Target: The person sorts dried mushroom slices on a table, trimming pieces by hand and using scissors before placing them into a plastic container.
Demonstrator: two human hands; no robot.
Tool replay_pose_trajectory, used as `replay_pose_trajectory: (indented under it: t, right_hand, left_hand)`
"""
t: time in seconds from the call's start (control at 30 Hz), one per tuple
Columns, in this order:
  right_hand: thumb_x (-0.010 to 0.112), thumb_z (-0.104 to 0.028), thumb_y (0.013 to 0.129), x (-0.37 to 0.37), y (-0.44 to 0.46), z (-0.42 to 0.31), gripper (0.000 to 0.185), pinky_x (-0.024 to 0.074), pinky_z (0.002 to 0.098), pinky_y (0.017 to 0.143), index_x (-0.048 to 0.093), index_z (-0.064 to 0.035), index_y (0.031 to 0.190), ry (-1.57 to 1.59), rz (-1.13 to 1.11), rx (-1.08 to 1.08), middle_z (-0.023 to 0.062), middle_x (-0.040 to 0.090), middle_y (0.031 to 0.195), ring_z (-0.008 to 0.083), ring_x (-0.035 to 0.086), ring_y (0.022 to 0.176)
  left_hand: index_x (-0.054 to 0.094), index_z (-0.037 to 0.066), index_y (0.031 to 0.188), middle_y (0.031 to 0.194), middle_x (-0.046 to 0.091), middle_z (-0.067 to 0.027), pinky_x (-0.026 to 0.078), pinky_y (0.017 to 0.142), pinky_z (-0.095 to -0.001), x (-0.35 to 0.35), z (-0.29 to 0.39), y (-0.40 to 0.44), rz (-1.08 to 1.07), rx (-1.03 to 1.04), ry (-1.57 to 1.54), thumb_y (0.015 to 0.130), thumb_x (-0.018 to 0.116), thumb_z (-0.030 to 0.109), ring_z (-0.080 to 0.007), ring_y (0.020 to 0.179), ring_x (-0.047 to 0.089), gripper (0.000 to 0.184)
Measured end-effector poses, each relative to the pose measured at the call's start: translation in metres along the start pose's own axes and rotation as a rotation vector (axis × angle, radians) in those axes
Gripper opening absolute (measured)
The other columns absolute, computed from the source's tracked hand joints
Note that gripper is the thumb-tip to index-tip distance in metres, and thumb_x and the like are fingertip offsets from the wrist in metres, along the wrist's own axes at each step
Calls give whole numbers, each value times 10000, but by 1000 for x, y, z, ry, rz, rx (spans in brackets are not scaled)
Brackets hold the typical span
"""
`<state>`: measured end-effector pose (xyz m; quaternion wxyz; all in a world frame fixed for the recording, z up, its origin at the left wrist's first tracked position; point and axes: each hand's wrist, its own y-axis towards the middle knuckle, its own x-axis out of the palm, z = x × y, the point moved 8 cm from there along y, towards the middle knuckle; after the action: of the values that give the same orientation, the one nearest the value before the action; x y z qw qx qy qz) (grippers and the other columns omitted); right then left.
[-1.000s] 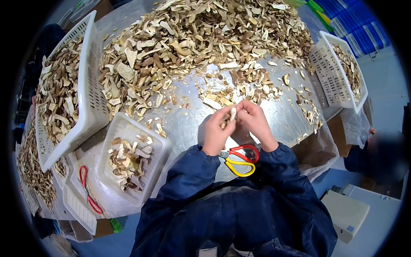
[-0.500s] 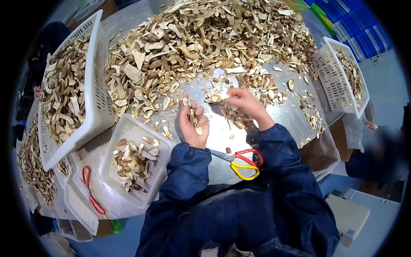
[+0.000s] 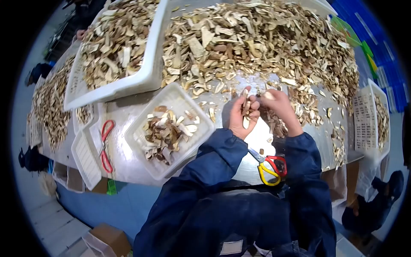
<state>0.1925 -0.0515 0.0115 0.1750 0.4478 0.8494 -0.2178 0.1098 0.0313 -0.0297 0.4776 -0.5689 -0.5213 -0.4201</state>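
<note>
Several dried mushroom slices lie in my left hand point(image 3: 243, 115), its fingers curled round them above the metal table. Beside it on the right, my right hand point(image 3: 280, 108) is closed, with a pale piece showing at its fingertips. Behind both hands rises a large pile of dried mushroom slices point(image 3: 257, 38). Scissors with one red and one yellow handle point(image 3: 269, 166) rest on the table below my hands. To the left stands a white tray point(image 3: 135, 135) holding mushroom slices.
A large white basket point(image 3: 158, 47) full of slices is at the upper left. Red scissors point(image 3: 105, 145) lie by a ribbed white tray point(image 3: 85, 160). Another white basket point(image 3: 364, 118) stands at the right edge. A person point(image 3: 372, 210) is at the lower right.
The view has turned, so the table contents appear farther right. My hands were together a second ago, then parted, and are now close again. The scissors stay on the table.
</note>
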Motion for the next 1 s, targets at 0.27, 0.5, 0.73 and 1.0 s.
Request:
replay_pose_trajectory:
  t: [0.27, 0.5, 0.73, 1.0]
  right_hand:
    - [419, -398, 945, 3, -13, 11, 473, 494, 425, 865, 491, 12, 1168, 1408, -296, 206, 200, 567, 1113, 326, 576, 1022]
    - [337, -508, 941, 80, -15, -48, 596, 417, 476, 974, 446, 18, 1199, 1593, -645, 268, 211, 522, 1170, 373, 477, 1157]
    - [426, -377, 951, 143, -41, -123, 421, 461, 362, 821, 510, -3, 1125, 1218, -470, 70, 135, 525, 1098, 197, 522, 994]
    - [602, -178, 818, -69, -56, 18, 202, 478, 253, 613, 668, -15, 918, 233, 279, -52, 59, 665, 751, 118, 623, 679]
  left_hand:
    - [480, 122, 1228, 908, 528, -24, 458, 582, -224, 23, 16, -43, 69, 12, 14, 905, 515, 141, -106, 785, 486, 326]
    - [482, 23, 1215, 967, 559, -62, 474, 684, -222, 99, 149, -172, 352, 706, 1145, 931, 481, 186, -111, 775, 536, 327]
    - [546, -9, 1161, 1164, 545, -106, 378, 932, -292, 149, 175, -194, 662, 925, 2560, 855, 549, 95, -167, 1099, 487, 324]
    - [456, 18, 1254, 1144, 519, -76, 414, 845, -261, 80, 38, -100, 268, 105, 1350, 884, 527, 129, -153, 993, 511, 393]
